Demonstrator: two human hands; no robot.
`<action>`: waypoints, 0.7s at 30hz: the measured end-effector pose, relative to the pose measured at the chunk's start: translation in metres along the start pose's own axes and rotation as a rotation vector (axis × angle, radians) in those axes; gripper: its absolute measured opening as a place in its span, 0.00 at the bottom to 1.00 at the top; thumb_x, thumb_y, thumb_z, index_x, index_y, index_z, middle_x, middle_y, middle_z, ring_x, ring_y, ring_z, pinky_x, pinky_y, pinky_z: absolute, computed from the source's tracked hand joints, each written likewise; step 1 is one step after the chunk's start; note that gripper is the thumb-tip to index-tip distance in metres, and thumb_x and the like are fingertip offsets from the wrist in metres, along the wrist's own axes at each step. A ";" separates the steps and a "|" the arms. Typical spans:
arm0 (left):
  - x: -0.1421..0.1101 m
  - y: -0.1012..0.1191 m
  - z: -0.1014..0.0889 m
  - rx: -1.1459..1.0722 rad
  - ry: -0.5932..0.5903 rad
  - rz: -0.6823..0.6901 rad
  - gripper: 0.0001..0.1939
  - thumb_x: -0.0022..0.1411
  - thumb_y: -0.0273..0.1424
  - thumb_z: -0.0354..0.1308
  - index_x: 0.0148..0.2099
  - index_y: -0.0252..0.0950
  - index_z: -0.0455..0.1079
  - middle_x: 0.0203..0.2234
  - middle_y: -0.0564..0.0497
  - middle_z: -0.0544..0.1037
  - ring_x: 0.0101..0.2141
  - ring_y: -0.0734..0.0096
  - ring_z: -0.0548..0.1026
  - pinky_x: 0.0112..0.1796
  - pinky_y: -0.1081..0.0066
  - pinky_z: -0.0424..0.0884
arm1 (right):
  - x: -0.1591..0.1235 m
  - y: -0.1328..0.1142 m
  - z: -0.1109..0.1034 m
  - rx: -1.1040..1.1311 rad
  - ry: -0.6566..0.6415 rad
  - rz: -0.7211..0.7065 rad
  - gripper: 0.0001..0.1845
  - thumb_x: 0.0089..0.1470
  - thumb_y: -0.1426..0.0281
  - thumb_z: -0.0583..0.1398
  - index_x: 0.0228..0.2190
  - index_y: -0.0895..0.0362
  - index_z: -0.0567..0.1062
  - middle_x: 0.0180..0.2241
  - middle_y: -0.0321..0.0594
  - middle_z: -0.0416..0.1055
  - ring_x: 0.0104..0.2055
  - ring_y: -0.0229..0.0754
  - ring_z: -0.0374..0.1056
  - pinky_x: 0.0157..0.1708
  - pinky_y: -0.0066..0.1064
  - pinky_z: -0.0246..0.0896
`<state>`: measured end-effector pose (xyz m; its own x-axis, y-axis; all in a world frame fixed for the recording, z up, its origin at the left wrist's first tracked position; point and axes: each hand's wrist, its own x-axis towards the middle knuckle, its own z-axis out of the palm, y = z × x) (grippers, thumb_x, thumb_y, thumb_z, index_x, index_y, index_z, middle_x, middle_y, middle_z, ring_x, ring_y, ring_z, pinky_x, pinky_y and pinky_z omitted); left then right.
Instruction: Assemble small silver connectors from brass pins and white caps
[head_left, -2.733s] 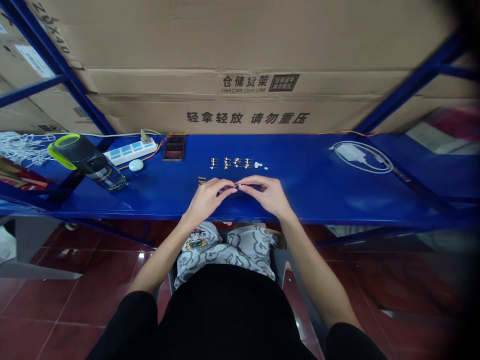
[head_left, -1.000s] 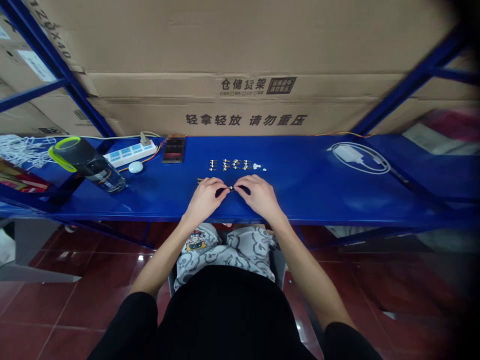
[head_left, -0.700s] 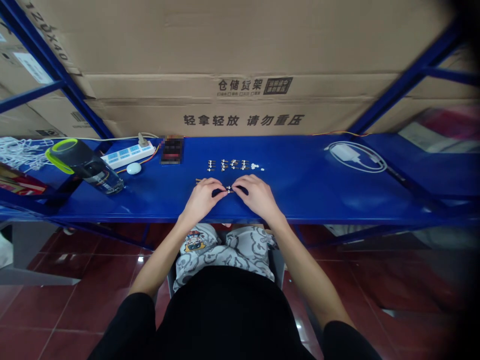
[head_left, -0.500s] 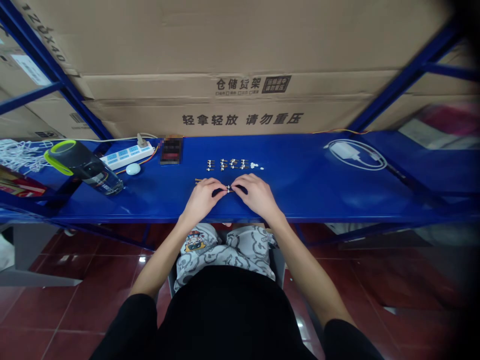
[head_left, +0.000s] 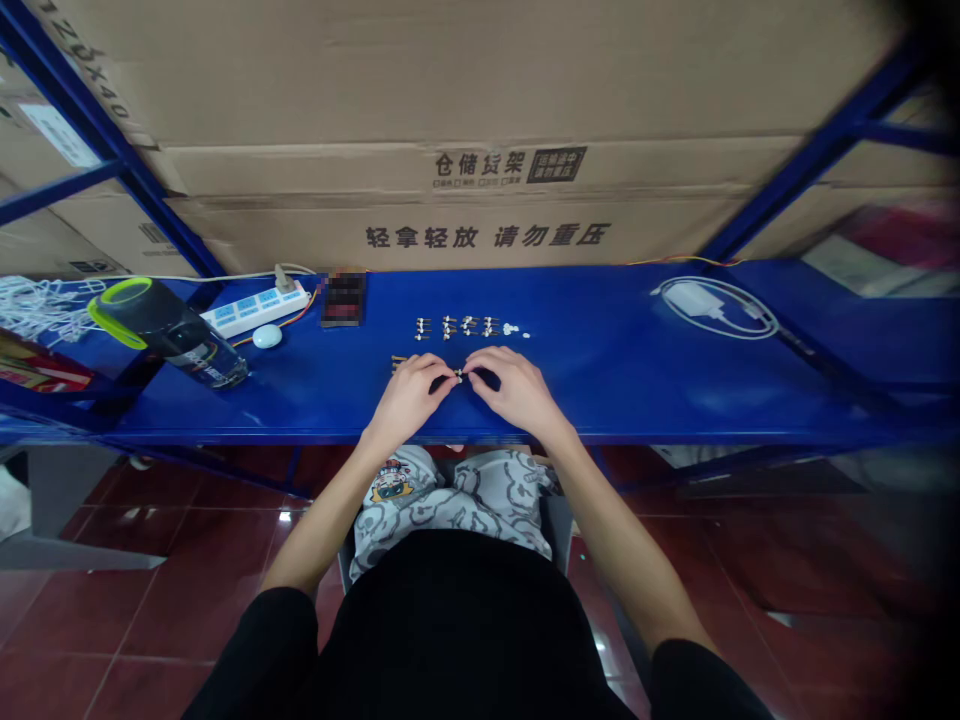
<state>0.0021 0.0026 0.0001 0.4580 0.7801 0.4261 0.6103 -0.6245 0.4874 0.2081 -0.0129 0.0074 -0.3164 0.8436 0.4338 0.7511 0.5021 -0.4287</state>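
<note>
The landmark is the small grid of white-capped pins (head_left: 491,321) on the blue shelf (head_left: 615,370). Directly on its near side, roughly centred on it, the left hand (head_left: 409,395) and right hand (head_left: 517,395) face each other, fingertips nearly meeting. Each hand is closed in a pinch on the small white-and-dark piece (head_left: 459,377) between them; whether it is one part or several is too small to tell. Its long axis seems to run side to side, from hand to hand, much like the pins in the grid. Neither hand looks clearly nearer to the grid. Loose brass-coloured pins (head_left: 399,358) lie near-left of the grid, just beyond the left hand, while white bits (head_left: 510,329) sit just right of it. Well left of the grid is the dark bottle (head_left: 187,340); well right, the white charger (head_left: 694,300) with its coiled cable.
</note>
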 end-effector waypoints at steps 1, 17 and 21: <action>0.000 0.001 -0.001 0.000 -0.004 -0.010 0.05 0.71 0.29 0.60 0.42 0.37 0.78 0.42 0.50 0.81 0.43 0.63 0.78 0.52 0.61 0.69 | 0.000 0.000 -0.001 0.005 -0.008 -0.009 0.09 0.63 0.70 0.58 0.40 0.50 0.80 0.47 0.40 0.79 0.48 0.49 0.73 0.49 0.44 0.66; 0.000 0.000 -0.002 0.007 -0.021 -0.011 0.03 0.69 0.28 0.62 0.42 0.38 0.78 0.42 0.52 0.80 0.44 0.65 0.78 0.52 0.61 0.70 | -0.001 0.000 -0.003 -0.002 -0.070 -0.006 0.07 0.64 0.67 0.60 0.36 0.52 0.79 0.48 0.43 0.74 0.51 0.50 0.71 0.50 0.42 0.66; 0.000 0.002 -0.002 -0.005 -0.004 -0.010 0.03 0.69 0.28 0.62 0.42 0.38 0.77 0.42 0.51 0.81 0.43 0.65 0.78 0.52 0.61 0.70 | 0.000 0.000 -0.003 0.054 -0.047 0.014 0.08 0.65 0.67 0.58 0.37 0.52 0.78 0.47 0.42 0.75 0.49 0.48 0.72 0.50 0.41 0.66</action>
<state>0.0018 0.0012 0.0021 0.4542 0.7866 0.4184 0.6118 -0.6167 0.4954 0.2099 -0.0137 0.0101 -0.3337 0.8582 0.3902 0.7237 0.4984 -0.4774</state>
